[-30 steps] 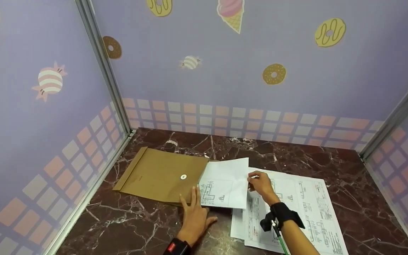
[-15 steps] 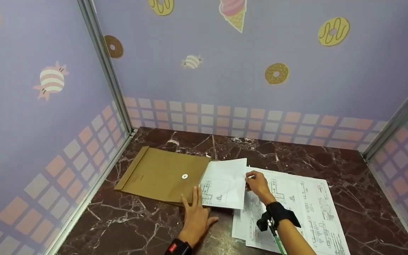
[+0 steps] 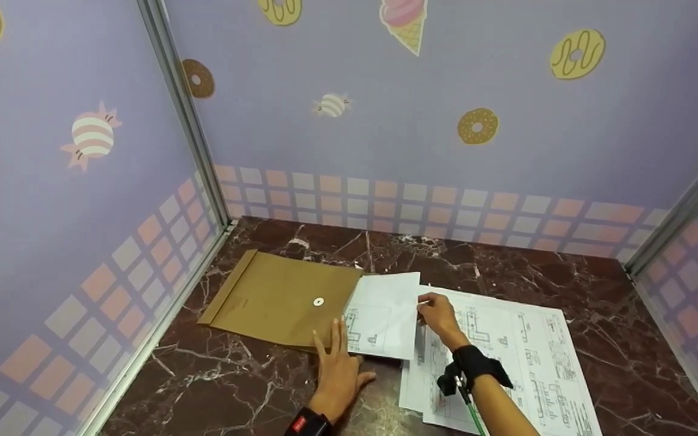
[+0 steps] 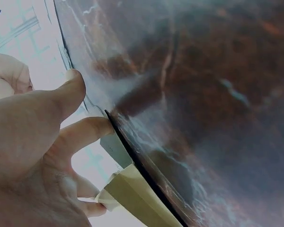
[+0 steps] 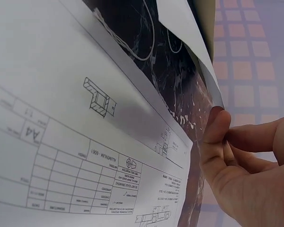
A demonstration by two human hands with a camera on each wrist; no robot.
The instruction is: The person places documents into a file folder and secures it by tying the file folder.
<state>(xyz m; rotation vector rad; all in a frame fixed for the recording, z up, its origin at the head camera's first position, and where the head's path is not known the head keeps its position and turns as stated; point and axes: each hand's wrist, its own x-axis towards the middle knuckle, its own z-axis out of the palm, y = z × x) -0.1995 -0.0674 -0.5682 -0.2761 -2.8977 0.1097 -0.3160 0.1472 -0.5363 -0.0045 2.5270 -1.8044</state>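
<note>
A brown kraft envelope (image 3: pixel 276 297) with a white button disc lies on the table. From its right-hand mouth sticks a white drawing sheet (image 3: pixel 385 315), the rest of it hidden inside. My left hand (image 3: pixel 335 375) rests at the envelope's lower right corner, fingers extended over the mouth and thumb held apart. In the left wrist view its fingertips (image 4: pixel 102 125) are right at the edge of the envelope and sheet. My right hand (image 3: pixel 438 315) pinches the sheet's right edge between thumb and fingers; the right wrist view shows this sheet edge (image 5: pixel 215 92) lifted above the table.
Several printed technical drawings (image 3: pixel 537 357) lie loosely stacked under and beside my right forearm. A pale string (image 5: pixel 149 42) lies on the dark marble table (image 3: pixel 216 375). Patterned walls (image 3: pixel 385 121) enclose the left, back and right sides.
The sheet has slid a little left, deeper into the envelope, with my right hand moving along with it. My left hand keeps its place on the envelope. The head view has shifted slightly.
</note>
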